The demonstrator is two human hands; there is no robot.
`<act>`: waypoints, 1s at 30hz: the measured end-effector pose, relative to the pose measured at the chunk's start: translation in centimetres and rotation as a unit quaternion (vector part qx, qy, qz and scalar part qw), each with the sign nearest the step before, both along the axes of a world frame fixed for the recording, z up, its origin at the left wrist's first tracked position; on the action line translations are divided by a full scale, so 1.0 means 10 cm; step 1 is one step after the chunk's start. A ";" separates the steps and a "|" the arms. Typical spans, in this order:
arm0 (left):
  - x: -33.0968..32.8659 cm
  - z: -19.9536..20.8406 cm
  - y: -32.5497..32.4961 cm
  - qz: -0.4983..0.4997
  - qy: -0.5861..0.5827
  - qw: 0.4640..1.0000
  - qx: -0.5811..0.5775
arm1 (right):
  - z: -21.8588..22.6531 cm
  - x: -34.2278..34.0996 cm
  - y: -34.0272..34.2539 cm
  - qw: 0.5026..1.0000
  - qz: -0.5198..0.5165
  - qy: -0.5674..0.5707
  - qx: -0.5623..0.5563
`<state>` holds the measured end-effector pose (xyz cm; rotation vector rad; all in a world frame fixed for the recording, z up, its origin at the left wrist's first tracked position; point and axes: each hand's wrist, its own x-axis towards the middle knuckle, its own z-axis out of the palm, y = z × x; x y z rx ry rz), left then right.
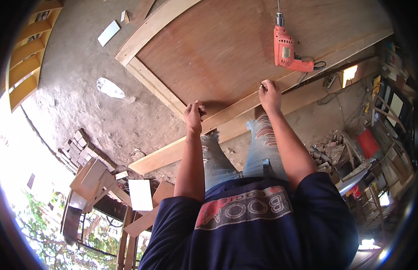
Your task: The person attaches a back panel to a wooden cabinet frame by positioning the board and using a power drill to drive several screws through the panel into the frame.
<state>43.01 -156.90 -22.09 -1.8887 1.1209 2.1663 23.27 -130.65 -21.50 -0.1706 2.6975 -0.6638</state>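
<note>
My left hand (193,117) is closed, fingers curled in a pinch, just over the near left corner of a framed wooden panel (218,58). Whatever its fingers hold, if anything, is too small to make out. Farther right, my right hand (269,95) is also closed over the panel's near frame strip (238,108). A small dark bit shows at its fingertips, but its kind cannot be told. On the panel's brown sheet, beyond my right hand, lies a red power drill (284,50) with a long thin bit in its chuck and a black cord.
A long plank (159,155) runs under the panel's near side, by my knees. Bricks (80,148) and board offcuts (94,177) are piled at left. A yellow slatted wooden frame (29,54) stands far left. Cables (335,92) and scrap wood clutter the right.
</note>
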 end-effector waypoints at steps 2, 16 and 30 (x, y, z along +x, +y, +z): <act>0.05 -0.01 0.02 0.005 -0.011 1.000 -0.007 | -0.09 -0.08 0.07 0.998 0.056 -0.022 -0.028; 0.17 -0.16 0.22 -0.092 -0.185 0.959 -0.195 | -0.13 0.01 -0.13 0.996 0.091 0.012 -0.009; 0.41 0.02 0.13 0.019 -0.084 0.993 -0.086 | 0.02 1.10 -1.49 0.963 0.190 -0.078 -0.177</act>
